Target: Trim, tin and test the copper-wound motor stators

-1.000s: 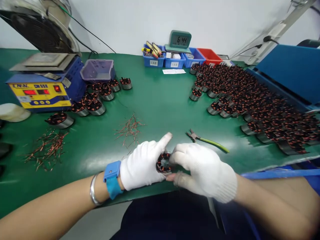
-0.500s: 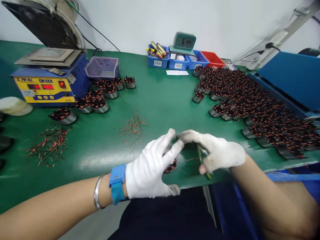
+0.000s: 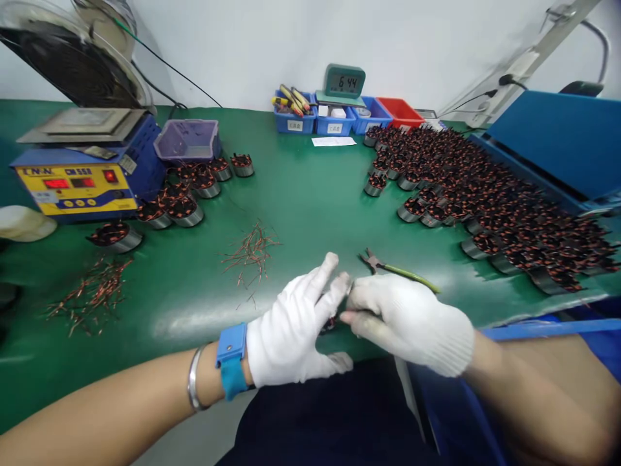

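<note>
My left hand (image 3: 301,327), in a white glove with a blue wrist strap, curves round a small motor stator (image 3: 328,325) near the table's front edge. Most of that stator is hidden behind the glove; a dark bit with copper shows. My right hand (image 3: 407,317), also gloved, has thumb and fingers pinched together at the stator's right side. What lies in the pinch is too small to make out. Just beyond the right hand, cutting pliers (image 3: 376,262) with green handles rest on the green table (image 3: 310,213), partly behind the glove.
Cut copper wire ends lie in a near pile (image 3: 253,252) and a left pile (image 3: 92,291). Many stators (image 3: 485,194) crowd the right side; several stators (image 3: 184,210) stand by a blue-yellow soldering unit (image 3: 77,188). Bins (image 3: 295,123) and a clock (image 3: 344,81) line the wall.
The green-handled pliers, under my right hand before, now lie beyond it on the table. My right hand has turned and come in to pinch at the stator. My left hand stays round it.
</note>
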`<action>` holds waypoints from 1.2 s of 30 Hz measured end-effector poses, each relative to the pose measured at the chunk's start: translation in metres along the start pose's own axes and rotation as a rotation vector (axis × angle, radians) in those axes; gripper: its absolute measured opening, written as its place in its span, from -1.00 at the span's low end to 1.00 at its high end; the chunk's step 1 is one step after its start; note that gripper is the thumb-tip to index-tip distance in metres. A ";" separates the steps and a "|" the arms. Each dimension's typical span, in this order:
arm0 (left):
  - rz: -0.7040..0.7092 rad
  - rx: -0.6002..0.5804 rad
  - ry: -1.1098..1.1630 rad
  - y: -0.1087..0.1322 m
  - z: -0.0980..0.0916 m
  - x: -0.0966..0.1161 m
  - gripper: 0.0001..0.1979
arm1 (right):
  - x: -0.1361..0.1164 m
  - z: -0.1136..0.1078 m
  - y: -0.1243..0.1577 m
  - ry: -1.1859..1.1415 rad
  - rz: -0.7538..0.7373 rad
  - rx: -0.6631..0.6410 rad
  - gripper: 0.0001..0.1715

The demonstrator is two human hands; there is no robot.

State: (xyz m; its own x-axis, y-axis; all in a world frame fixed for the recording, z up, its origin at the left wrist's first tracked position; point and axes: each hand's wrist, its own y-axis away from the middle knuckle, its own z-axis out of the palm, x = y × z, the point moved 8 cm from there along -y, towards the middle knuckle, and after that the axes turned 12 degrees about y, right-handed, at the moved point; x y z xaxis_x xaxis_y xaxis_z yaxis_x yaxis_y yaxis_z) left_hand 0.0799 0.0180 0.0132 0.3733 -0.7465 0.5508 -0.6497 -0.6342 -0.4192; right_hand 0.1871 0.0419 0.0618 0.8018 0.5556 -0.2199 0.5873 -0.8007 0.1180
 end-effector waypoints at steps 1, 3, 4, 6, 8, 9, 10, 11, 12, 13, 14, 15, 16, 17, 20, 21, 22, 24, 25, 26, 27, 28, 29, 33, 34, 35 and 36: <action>-0.052 0.015 0.010 0.000 0.000 -0.004 0.14 | -0.005 0.002 -0.002 -0.014 -0.012 0.024 -0.73; -0.193 0.030 0.001 0.001 -0.001 -0.014 0.11 | -0.006 0.004 -0.006 -0.156 -0.046 0.085 -0.67; -0.255 0.023 -0.015 0.001 -0.001 -0.018 0.08 | -0.002 0.005 -0.008 -0.268 -0.055 0.113 -0.66; -0.338 -0.019 -0.027 0.001 0.000 -0.024 0.05 | 0.010 0.007 -0.011 -0.560 -0.057 0.152 -0.64; -0.367 -0.071 -0.001 0.000 -0.001 -0.028 0.05 | 0.023 0.013 -0.016 -0.856 -0.012 0.129 -0.63; -0.365 -0.098 0.026 0.000 -0.003 -0.030 0.06 | 0.028 0.018 -0.018 -0.952 0.027 0.095 -0.62; -0.353 -0.132 0.053 -0.001 -0.004 -0.031 0.06 | 0.031 0.023 -0.020 -0.979 0.072 0.056 -0.61; -0.334 -0.171 0.077 -0.002 -0.006 -0.033 0.05 | 0.032 0.027 -0.021 -0.916 0.106 0.010 -0.62; -0.313 -0.212 0.097 -0.002 -0.008 -0.034 0.04 | 0.031 0.029 -0.023 -0.772 0.118 -0.032 -0.63; -0.296 -0.252 0.115 -0.002 -0.010 -0.035 0.02 | 0.028 0.030 -0.024 -0.570 0.112 -0.067 -0.65; -0.281 -0.290 0.135 -0.002 -0.012 -0.037 0.00 | 0.024 0.030 -0.025 -0.343 0.091 -0.091 -0.67; -0.267 -0.318 0.157 -0.001 -0.013 -0.037 -0.02 | 0.017 0.031 -0.025 -0.126 0.052 -0.114 -0.71; -0.252 -0.334 0.181 -0.001 -0.014 -0.035 -0.03 | 0.010 0.033 -0.025 0.056 0.010 -0.133 -0.74; -0.245 -0.329 0.204 -0.001 -0.015 -0.033 -0.03 | 0.004 0.036 -0.025 0.193 -0.015 -0.149 -0.74; -0.371 -0.105 0.217 -0.004 -0.023 -0.033 0.06 | -0.007 0.046 -0.023 0.369 -0.013 -0.186 -0.67; -0.459 -0.008 0.200 -0.003 -0.026 -0.036 0.09 | -0.008 0.049 -0.023 0.386 0.000 -0.201 -0.67; -0.544 0.063 0.183 -0.002 -0.028 -0.039 0.10 | -0.009 0.051 -0.022 0.395 0.012 -0.207 -0.66; -0.640 0.085 0.172 0.000 -0.024 -0.040 0.02 | -0.010 0.052 -0.022 0.414 0.012 -0.201 -0.67; -0.646 0.049 0.176 -0.001 -0.021 -0.039 -0.03 | -0.009 0.051 -0.022 0.431 0.013 -0.188 -0.67; -0.637 0.010 0.183 -0.003 -0.018 -0.038 -0.05 | -0.008 0.049 -0.022 0.449 0.011 -0.173 -0.67; -0.624 -0.015 0.190 -0.004 -0.018 -0.038 -0.05 | -0.006 0.047 -0.023 0.467 0.011 -0.153 -0.67; -0.614 -0.030 0.194 -0.005 -0.019 -0.038 -0.04 | -0.003 0.044 -0.024 0.483 0.013 -0.134 -0.68; -0.605 -0.040 0.199 -0.005 -0.020 -0.038 -0.03 | 0.000 0.041 -0.025 0.498 0.021 -0.115 -0.69; -0.594 -0.018 0.243 -0.002 -0.024 -0.040 -0.01 | 0.018 0.021 -0.026 0.486 0.167 0.024 -0.60; -0.592 -0.006 0.253 0.000 -0.025 -0.041 -0.01 | 0.021 0.018 -0.025 0.412 0.192 0.055 -0.59; -0.589 0.003 0.260 0.001 -0.025 -0.041 -0.01 | 0.021 0.018 -0.025 0.296 0.187 0.072 -0.60; -0.587 0.008 0.265 0.002 -0.025 -0.041 -0.01 | 0.019 0.020 -0.025 0.151 0.157 0.072 -0.61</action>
State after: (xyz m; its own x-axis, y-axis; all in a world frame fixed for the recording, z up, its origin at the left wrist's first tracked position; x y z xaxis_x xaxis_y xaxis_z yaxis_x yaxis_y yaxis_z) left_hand 0.0468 0.0524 0.0077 0.4880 -0.2006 0.8495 -0.3820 -0.9242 0.0012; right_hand 0.1853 0.0682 0.0355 0.8933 0.4460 -0.0565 0.4491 -0.8908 0.0691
